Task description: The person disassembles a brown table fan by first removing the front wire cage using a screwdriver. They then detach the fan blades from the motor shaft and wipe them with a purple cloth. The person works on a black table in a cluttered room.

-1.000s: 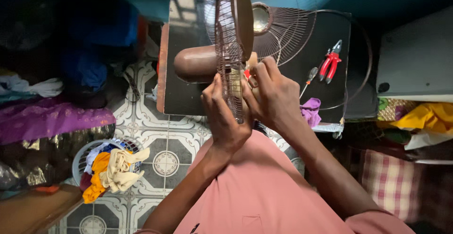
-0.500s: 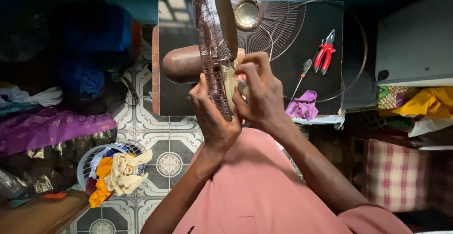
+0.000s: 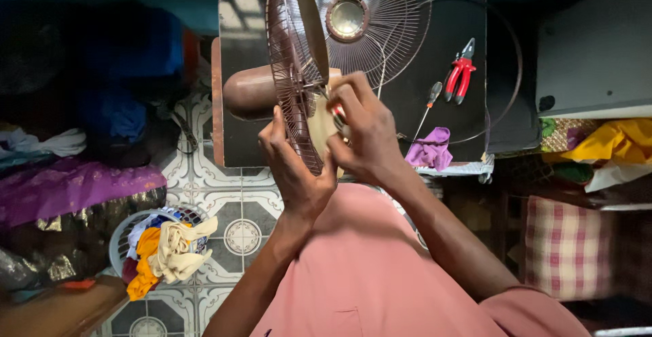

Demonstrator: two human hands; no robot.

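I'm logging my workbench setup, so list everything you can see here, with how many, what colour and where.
fan: one, brown motor with rear grille, held upright at table edge
front grille: one, dark wire, flat on table
table: one, black, top centre
pliers: one, red handles, on table right
screwdriver: one, dark handle, beside pliers
cloth: one, purple, table's near edge
basket: one, pale, on tiled floor, holding yellow and cream rags
checked cushion: one, red and white, right
left hand: on the grille's rim
right hand: gripping a small red-tipped part at the fan
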